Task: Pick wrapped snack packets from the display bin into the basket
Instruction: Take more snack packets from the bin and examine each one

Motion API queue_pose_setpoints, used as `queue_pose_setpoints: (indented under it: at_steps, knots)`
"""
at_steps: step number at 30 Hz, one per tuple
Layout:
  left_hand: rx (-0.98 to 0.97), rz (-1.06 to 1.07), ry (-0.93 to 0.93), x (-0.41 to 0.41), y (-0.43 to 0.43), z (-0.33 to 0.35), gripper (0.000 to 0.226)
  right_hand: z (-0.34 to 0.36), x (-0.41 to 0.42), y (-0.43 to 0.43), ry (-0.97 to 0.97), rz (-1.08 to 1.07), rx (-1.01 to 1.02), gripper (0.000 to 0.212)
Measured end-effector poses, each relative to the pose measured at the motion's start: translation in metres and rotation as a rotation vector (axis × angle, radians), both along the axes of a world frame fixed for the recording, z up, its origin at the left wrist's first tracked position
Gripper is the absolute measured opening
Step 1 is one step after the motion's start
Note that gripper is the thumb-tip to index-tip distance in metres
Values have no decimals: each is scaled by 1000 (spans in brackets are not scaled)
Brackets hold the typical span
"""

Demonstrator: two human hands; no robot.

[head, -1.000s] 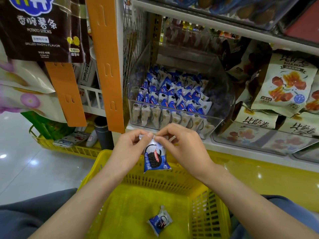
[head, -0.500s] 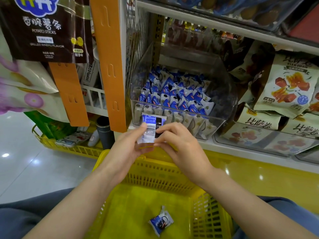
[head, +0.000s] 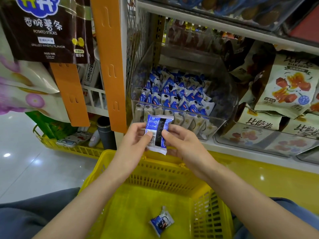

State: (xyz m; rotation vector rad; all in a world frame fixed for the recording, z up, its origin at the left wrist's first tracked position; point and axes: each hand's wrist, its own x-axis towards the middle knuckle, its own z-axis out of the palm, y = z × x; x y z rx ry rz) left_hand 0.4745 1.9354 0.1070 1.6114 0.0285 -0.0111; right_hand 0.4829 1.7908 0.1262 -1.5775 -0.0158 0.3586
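The left hand (head: 136,140) and the right hand (head: 183,144) are both pinching 1 blue-and-white wrapped snack packet (head: 158,130) between thumbs and fingertips. The 2 hands are holding it upright above the far rim of the yellow plastic mesh basket (head: 155,173), just in front of the clear plastic display bin (head: 227,94). 1 second packet (head: 161,220) is lying on the basket floor. The bin is holding too many packets to count. Compared with 1 second ago, the held packet is sitting higher and is turned over, its barcode side facing the camera instead of the cookie picture. The second packet is lying where it was.
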Motion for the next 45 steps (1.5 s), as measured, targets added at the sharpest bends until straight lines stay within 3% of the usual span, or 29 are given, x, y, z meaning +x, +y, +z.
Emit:
queue_pose_setpoints:
  at_steps: [3,6,18,26,31,36,40,45]
  knots:
    - [170,16,-144,-4,-3,-1,28,-2,1,1,7,-92,13,23]
    - [249,-19,-169,-6,-6,-3,30,-5,1,3,-24,-124,-48,24]
    - [183,-21,-91,-4,-3,-6,13,-11,1,5,-125,-96,-26,25]
    - [537,46,-211,-3,4,-15,20,-22,-2,8,-271,32,-294,34]
    - [670,52,-280,-4,6,-16,23,-24,-4,10,-283,67,-320,30]
    - [526,39,-183,0,4,-11,22,-26,0,10,-292,30,-332,34]
    - [77,-105,30,-3,-4,-4,18,-28,1,5,-430,-65,-463,53]
    - [42,-27,22,-1,-8,-3,24,-29,-3,5,-636,-29,-718,72]
